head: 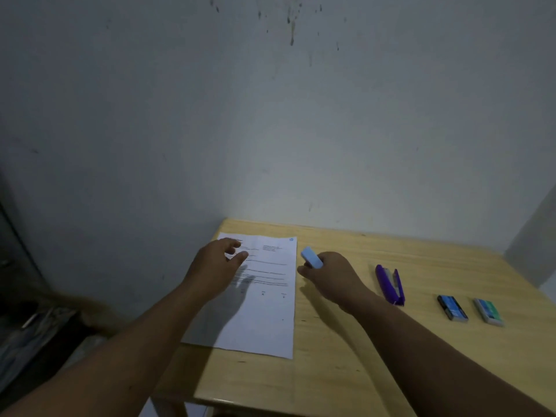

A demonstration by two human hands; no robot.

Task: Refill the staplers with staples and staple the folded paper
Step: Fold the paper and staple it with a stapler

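- Head view shows my right hand (326,273) curled round the light blue stapler (312,257), just right of the paper's top right corner; only its far end pokes out of my fingers (302,271).
- My left hand (218,264) sits over the upper left of the paper (264,314), fingers relaxed and holding nothing; whether it actually presses the sheet I cannot tell.
- The purple stapler (390,285) lies right of centre on the tabletop (346,371), apart from my hand, with two staple boxes, the dark blue box (452,307) and the green box (488,311), further right.
- Risk: the sheet overhangs the tabletop's left edge, so if my left hand lifts or nudges it, it could slide off.
- Risk: my grip covers most of the light blue stapler; driving it onto the corner blind could miss the edge or skew the staple.
- Hard to make out: whether either stapler is loaded, whether the paper is folded at all, and the print on it. The dim lower left of the frame is only clutter.
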